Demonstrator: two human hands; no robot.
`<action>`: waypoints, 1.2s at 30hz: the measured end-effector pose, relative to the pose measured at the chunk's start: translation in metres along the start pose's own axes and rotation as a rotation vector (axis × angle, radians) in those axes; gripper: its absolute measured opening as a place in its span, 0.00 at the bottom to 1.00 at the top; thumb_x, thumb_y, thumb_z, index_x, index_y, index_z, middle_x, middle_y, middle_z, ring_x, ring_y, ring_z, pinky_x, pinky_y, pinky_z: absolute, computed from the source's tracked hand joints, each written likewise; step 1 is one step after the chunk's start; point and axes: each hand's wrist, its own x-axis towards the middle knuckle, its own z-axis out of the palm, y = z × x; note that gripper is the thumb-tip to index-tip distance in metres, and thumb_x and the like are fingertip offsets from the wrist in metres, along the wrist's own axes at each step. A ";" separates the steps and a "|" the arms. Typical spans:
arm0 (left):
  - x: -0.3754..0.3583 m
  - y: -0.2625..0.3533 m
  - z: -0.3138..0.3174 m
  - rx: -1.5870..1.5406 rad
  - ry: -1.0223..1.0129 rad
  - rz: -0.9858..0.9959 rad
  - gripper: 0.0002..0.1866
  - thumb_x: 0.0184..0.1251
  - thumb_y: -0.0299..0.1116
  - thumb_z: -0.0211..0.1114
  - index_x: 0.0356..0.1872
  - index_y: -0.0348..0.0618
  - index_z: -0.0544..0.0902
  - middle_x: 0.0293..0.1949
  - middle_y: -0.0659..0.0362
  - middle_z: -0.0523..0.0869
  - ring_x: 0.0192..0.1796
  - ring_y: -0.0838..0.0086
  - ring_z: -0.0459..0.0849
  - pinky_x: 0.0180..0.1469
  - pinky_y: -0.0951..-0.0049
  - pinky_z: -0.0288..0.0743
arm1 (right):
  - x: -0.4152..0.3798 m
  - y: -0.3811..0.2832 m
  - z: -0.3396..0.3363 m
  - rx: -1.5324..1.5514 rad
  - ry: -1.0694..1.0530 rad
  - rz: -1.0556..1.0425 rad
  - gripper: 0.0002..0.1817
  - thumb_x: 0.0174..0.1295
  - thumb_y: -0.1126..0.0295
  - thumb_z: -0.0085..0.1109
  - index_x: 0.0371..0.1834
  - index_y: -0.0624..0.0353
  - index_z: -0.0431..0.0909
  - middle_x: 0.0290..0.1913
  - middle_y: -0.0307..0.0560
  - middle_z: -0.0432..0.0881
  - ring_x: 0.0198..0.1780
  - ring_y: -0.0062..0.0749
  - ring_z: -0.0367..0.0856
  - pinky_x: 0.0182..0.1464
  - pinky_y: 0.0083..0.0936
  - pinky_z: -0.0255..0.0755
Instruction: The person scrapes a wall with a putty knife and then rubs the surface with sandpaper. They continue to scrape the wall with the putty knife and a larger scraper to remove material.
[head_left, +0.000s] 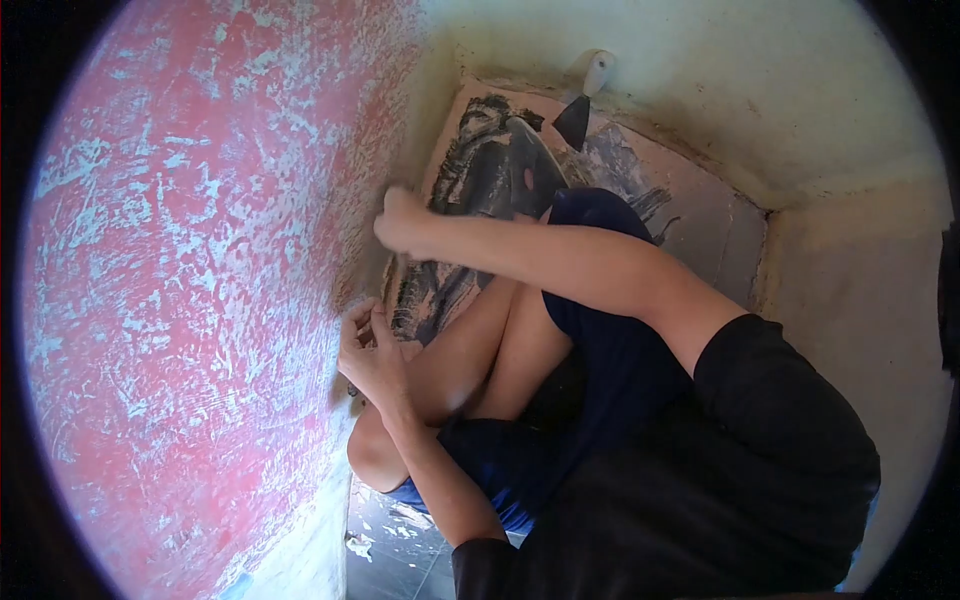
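My right hand (404, 224) is closed in a fist beside the pale lower strip of the wall (365, 240), slightly smeared by motion. Whatever it may hold is hidden. Lower down, my left hand (376, 358) is close against the same wall near my knee. Its fingers are bent and pinched together, and I cannot make out anything between them. Pink paint patchily covers this wall, with whitish-blue scraped streaks all over.
A putty knife (585, 104) with a pale handle and dark blade leans against the back wall (690, 110). Dark smears cover the floor (610, 160) around my crossed legs. Pale flakes (360, 545) lie on grey tiles at lower left. Another wall (850, 280) stands close at right.
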 end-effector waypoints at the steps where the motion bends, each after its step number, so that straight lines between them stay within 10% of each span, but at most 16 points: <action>1: 0.001 0.001 0.000 0.000 0.007 -0.024 0.06 0.68 0.28 0.68 0.41 0.36 0.88 0.32 0.54 0.90 0.33 0.72 0.87 0.35 0.72 0.79 | -0.002 -0.002 -0.005 0.060 -0.167 0.055 0.20 0.62 0.76 0.57 0.56 0.76 0.73 0.57 0.73 0.79 0.60 0.62 0.79 0.59 0.45 0.76; 3: 0.001 -0.007 0.000 0.002 0.011 -0.006 0.06 0.68 0.28 0.68 0.40 0.36 0.88 0.32 0.54 0.90 0.33 0.72 0.87 0.36 0.71 0.80 | 0.014 -0.028 -0.052 0.362 -0.436 0.299 0.20 0.61 0.77 0.56 0.57 0.76 0.74 0.57 0.72 0.79 0.59 0.58 0.80 0.57 0.44 0.76; 8: 0.000 -0.001 -0.006 0.002 0.009 -0.027 0.06 0.68 0.28 0.69 0.40 0.36 0.88 0.32 0.54 0.91 0.33 0.71 0.88 0.36 0.71 0.80 | 0.074 -0.048 -0.101 0.519 -0.209 0.314 0.22 0.61 0.78 0.56 0.59 0.76 0.73 0.57 0.68 0.80 0.58 0.55 0.81 0.57 0.44 0.76; 13: 0.003 -0.001 -0.003 0.050 0.002 -0.039 0.06 0.69 0.29 0.68 0.41 0.38 0.88 0.38 0.56 0.91 0.38 0.73 0.89 0.38 0.71 0.81 | -0.003 -0.001 0.011 0.149 0.100 -0.103 0.26 0.60 0.78 0.57 0.63 0.75 0.69 0.58 0.68 0.79 0.60 0.57 0.80 0.62 0.42 0.73; 15: 0.002 -0.006 -0.003 0.053 -0.005 -0.038 0.06 0.69 0.29 0.68 0.41 0.38 0.88 0.38 0.55 0.91 0.38 0.73 0.89 0.38 0.71 0.81 | 0.026 -0.021 -0.030 0.338 -0.421 0.312 0.23 0.60 0.76 0.58 0.58 0.75 0.73 0.55 0.69 0.81 0.57 0.57 0.82 0.58 0.43 0.77; 20: -0.001 -0.005 -0.010 0.031 -0.002 -0.044 0.06 0.69 0.28 0.69 0.41 0.38 0.88 0.38 0.55 0.91 0.39 0.72 0.89 0.38 0.71 0.82 | 0.096 -0.034 -0.078 0.289 -0.081 0.180 0.16 0.63 0.73 0.58 0.50 0.74 0.79 0.44 0.67 0.86 0.46 0.58 0.87 0.47 0.42 0.81; 27: 0.002 -0.004 -0.006 0.040 0.010 -0.029 0.05 0.69 0.28 0.68 0.41 0.38 0.88 0.37 0.55 0.91 0.38 0.73 0.89 0.37 0.72 0.81 | 0.021 -0.042 -0.085 0.356 -0.422 0.266 0.21 0.64 0.73 0.56 0.59 0.73 0.74 0.58 0.70 0.80 0.61 0.60 0.80 0.59 0.42 0.75; 32: -0.001 -0.003 -0.011 0.035 -0.003 -0.048 0.06 0.69 0.28 0.68 0.41 0.38 0.88 0.37 0.55 0.91 0.38 0.73 0.89 0.37 0.72 0.81 | 0.068 -0.040 -0.084 0.330 -0.026 0.052 0.18 0.63 0.72 0.57 0.53 0.75 0.76 0.54 0.72 0.82 0.56 0.62 0.83 0.54 0.44 0.77; 36: 0.001 -0.006 -0.005 0.050 0.008 -0.010 0.05 0.69 0.27 0.68 0.41 0.38 0.88 0.37 0.55 0.91 0.37 0.73 0.88 0.37 0.73 0.80 | 0.020 -0.023 -0.055 0.286 -0.357 0.178 0.22 0.62 0.73 0.58 0.56 0.79 0.75 0.59 0.74 0.78 0.63 0.62 0.78 0.62 0.44 0.73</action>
